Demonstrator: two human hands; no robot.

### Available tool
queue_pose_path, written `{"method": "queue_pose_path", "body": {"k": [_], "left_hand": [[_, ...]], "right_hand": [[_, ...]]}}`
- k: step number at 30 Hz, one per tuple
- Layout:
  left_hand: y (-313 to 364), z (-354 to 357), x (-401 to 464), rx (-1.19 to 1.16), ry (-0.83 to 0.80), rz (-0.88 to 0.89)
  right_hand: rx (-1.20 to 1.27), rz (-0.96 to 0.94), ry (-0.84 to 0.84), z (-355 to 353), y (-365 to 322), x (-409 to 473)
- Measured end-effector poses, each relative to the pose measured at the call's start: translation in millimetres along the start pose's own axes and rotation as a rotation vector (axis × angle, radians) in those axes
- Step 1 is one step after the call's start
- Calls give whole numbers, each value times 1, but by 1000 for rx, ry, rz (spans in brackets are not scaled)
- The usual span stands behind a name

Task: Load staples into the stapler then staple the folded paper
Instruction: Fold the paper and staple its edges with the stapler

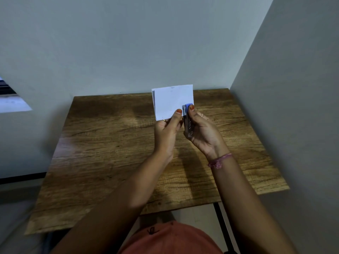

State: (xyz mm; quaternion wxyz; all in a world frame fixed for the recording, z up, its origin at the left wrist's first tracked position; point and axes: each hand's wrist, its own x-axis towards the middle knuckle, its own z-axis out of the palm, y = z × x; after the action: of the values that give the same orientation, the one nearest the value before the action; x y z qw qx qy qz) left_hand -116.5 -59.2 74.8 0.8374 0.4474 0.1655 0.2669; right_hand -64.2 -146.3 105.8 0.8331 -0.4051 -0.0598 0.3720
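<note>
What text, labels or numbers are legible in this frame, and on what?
None legible.
Stapler, in the right hand: a row of small pale marks along its body, too blurred to read.
Folded paper, held by the left hand: faint specks only, no readable print.

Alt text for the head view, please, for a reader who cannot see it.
Above a wooden table, the left hand pinches a folded white paper while the right hand grips a small stapler at its lower right corner.

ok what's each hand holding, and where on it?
Left hand pinches the folded paper at its lower edge. Right hand grips the stapler around its body, thumb on the head, at the paper's lower right corner.
</note>
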Motion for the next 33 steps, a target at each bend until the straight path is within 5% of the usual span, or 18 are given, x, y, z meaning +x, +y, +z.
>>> {"method": "queue_pose_path", "body": {"k": [26, 33], "left_hand": [[2, 11, 3, -63, 139, -72], [13, -4, 7, -70, -127, -156]], "right_hand": [[-195, -69, 211, 9, 17, 12], [-322, -87, 171, 1, 7, 10]]}}
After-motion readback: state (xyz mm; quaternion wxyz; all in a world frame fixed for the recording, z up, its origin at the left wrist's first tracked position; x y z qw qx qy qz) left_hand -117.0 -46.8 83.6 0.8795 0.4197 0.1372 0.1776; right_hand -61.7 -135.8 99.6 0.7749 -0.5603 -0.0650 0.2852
